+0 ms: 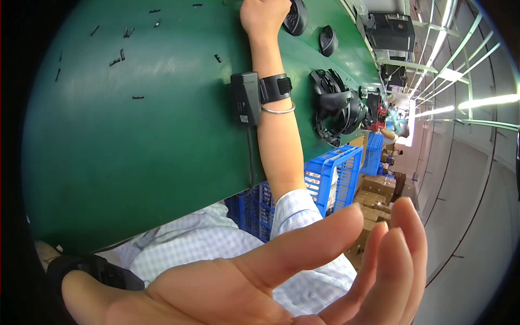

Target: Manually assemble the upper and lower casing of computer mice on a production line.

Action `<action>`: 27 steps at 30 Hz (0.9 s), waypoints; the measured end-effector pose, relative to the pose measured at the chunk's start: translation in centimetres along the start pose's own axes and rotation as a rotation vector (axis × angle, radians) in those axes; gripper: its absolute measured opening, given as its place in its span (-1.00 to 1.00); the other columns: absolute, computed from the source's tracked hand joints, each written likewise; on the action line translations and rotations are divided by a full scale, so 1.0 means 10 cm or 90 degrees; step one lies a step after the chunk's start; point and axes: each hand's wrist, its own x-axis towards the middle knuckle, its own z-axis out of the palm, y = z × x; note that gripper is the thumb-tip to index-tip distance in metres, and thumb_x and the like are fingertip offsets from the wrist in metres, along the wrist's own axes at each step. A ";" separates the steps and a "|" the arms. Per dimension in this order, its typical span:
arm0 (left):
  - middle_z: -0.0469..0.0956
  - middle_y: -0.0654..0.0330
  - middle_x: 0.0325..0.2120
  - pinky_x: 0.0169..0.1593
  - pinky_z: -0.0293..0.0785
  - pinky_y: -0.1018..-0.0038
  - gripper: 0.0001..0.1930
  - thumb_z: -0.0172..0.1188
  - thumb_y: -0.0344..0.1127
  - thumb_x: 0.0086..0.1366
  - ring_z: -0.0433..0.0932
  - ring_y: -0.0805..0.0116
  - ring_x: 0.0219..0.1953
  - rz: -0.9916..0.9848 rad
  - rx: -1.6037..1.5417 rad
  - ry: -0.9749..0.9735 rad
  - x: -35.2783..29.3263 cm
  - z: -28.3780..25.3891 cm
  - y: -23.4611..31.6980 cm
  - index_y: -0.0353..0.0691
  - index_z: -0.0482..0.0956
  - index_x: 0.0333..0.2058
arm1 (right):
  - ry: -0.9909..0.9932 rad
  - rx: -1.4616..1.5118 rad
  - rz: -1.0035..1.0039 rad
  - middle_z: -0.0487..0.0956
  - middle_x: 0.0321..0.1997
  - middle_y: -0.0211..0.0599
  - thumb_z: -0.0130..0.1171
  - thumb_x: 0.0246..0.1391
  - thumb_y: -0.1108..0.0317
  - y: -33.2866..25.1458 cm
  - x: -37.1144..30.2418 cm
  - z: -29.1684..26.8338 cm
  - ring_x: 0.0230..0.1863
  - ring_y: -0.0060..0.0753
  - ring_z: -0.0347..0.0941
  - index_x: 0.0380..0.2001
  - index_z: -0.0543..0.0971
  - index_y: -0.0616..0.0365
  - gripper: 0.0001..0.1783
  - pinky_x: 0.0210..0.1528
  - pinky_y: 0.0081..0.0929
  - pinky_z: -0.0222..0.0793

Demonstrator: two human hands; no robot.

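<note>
My left hand point(233, 292) fills the lower part of the view close up, palm showing, fingers apart and slightly bent, holding nothing. A black band point(92, 271) circles its wrist. My right hand point(264, 19) reaches over the green table point(135, 146) at the top edge. Its fingers are curled closed, and the frame cuts them off, so what they hold is hidden. Right beside it lies a black computer mouse shell point(296, 19). A black box-shaped device point(246, 100) with a cable sits on the right wrist, above a silver bangle point(279, 110).
Several small black plastic pieces point(123, 54) lie scattered over the table. Another black mouse shell point(327, 41) and a pile of black curved parts point(336, 105) are right of my arm. Blue crates point(336, 173) and cardboard boxes point(376, 187) stand beyond the table edge. People are at work far off.
</note>
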 end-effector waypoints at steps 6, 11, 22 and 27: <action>0.45 0.61 -0.29 -0.50 0.27 0.66 -0.68 0.23 -0.54 0.06 0.43 0.68 -0.44 -0.091 0.029 0.010 0.10 0.04 0.14 -0.07 0.48 -0.19 | -0.022 0.002 -0.034 0.43 -0.03 0.27 0.17 -0.01 0.14 -0.03 0.08 -0.10 0.04 0.13 0.35 -0.10 0.52 0.31 -0.51 0.13 -0.22 0.19; 0.45 0.61 -0.31 -0.51 0.24 0.65 -0.69 0.23 -0.54 0.06 0.42 0.68 -0.47 -0.105 0.079 0.006 0.61 0.18 0.21 -0.06 0.48 -0.21 | -0.045 0.062 0.018 0.25 0.11 0.27 0.20 -0.09 0.27 0.06 0.05 -0.15 0.16 0.14 0.11 -0.04 0.45 0.38 -0.46 0.19 -0.14 0.08; 0.45 0.62 -0.35 -0.52 0.17 0.64 -0.70 0.23 -0.53 0.05 0.41 0.67 -0.53 -0.087 0.152 0.084 0.03 -0.08 0.25 -0.05 0.49 -0.23 | -0.061 0.037 0.111 0.24 0.17 0.23 0.13 0.02 0.19 -0.04 0.05 -0.32 0.22 0.11 0.06 0.04 0.41 0.32 -0.44 0.24 -0.12 0.00; 0.46 0.62 -0.37 -0.53 0.14 0.64 -0.71 0.24 -0.53 0.05 0.40 0.67 -0.56 -0.075 0.200 0.066 0.27 -0.05 0.18 -0.04 0.50 -0.24 | -0.073 0.064 0.122 0.25 0.16 0.23 0.13 0.04 0.20 -0.15 -0.04 -0.16 0.22 0.11 0.06 0.06 0.40 0.33 -0.44 0.24 -0.13 0.00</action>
